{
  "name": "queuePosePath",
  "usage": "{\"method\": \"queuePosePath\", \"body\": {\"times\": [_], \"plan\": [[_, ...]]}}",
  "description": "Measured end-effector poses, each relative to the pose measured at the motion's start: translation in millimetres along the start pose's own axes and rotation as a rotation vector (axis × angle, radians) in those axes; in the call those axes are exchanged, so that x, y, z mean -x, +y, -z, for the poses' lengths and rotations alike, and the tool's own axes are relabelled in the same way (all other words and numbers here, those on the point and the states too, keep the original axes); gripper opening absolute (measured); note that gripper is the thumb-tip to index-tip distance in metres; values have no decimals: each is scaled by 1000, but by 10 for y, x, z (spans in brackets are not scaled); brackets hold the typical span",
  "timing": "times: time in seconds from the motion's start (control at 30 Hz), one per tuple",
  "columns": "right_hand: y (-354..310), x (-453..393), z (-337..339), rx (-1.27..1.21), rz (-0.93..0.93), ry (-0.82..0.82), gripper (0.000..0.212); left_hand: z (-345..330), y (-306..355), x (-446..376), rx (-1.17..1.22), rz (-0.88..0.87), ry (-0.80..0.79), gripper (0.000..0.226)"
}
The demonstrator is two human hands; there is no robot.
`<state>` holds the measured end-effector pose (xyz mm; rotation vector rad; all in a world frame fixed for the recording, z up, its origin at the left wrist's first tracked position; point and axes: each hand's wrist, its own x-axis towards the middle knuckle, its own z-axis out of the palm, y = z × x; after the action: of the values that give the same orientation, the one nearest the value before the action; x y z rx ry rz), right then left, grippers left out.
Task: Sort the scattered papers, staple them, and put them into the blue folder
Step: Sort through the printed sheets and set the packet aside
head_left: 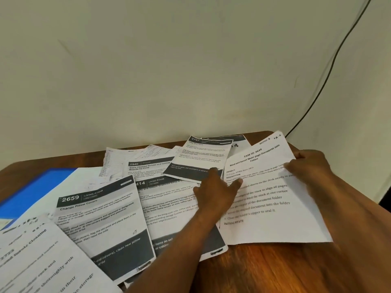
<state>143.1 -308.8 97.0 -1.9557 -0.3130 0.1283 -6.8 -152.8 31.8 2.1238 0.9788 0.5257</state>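
Observation:
Several printed sheets lie scattered and overlapping on a wooden table (275, 271). My right hand (309, 166) pinches the right edge of a white text sheet headed "TASK ID: 3649" (268, 208) and holds it tilted. My left hand (215, 187) reaches across the pile; its thumb touches that sheet's left edge and its fingers lie on the sheets beneath. A sheet marked "2659" (101, 218) lies at centre left. The blue folder (36, 187) shows at the far left, partly covered by papers. No stapler is in view.
A pale wall stands right behind the table's far edge. A black cable (330, 81) runs down the wall to the table's back right corner. Bare wood shows at the front right. A sheet numbered "2747" (201, 159) lies at the back.

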Motion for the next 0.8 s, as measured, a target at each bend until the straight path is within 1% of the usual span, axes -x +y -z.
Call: {"method": "queuePosePath", "body": {"times": [0.07, 0.1, 0.13, 0.17, 0.2, 0.23, 0.3, 0.37, 0.4, 0.53, 0.6, 0.67, 0.8], "plan": [[4, -18, 94, -20, -9, 14, 20, -5, 23, 18, 97, 4, -19, 76], [6, -32, 141, -37, 0, 22, 22, 7, 40, 46, 126, 6, -26, 78], [-13, -23, 192, -46, 17, 25, 18, 5, 46, 70, 154, 6, -29, 79], [-49, -7, 234, -56, 39, 25, 9, 9, 51, 94, 198, 1, -30, 81], [-99, 4, 273, -73, 52, 23, 7, 17, 53, 108, 269, -3, -34, 83], [-138, -10, 305, -98, 62, 17, 12, 36, 61, 123, 355, -2, -37, 83], [-210, -13, 320, -138, 90, -12, 12, 105, 71, 130, 491, -2, -29, 73], [-238, -19, 255, -151, 96, -42, 9, 196, 50, 115, 562, -18, -10, 55], [-245, -15, 192, -165, 86, -66, 5, 243, 23, 113, 594, -28, 2, 50], [-262, 72, -158, -238, 47, -213, 7, 499, -171, 83, 647, -51, 82, 36], [-274, 186, -352, -290, 12, -304, 13, 635, -331, 62, 666, -46, 113, 30], [-259, 301, -567, -328, -4, -365, 15, 783, -489, 56, 680, -30, 153, 28], [-232, 477, -985, -296, 6, -411, 17, 1057, -758, 80, 656, -13, 209, 30]]}}
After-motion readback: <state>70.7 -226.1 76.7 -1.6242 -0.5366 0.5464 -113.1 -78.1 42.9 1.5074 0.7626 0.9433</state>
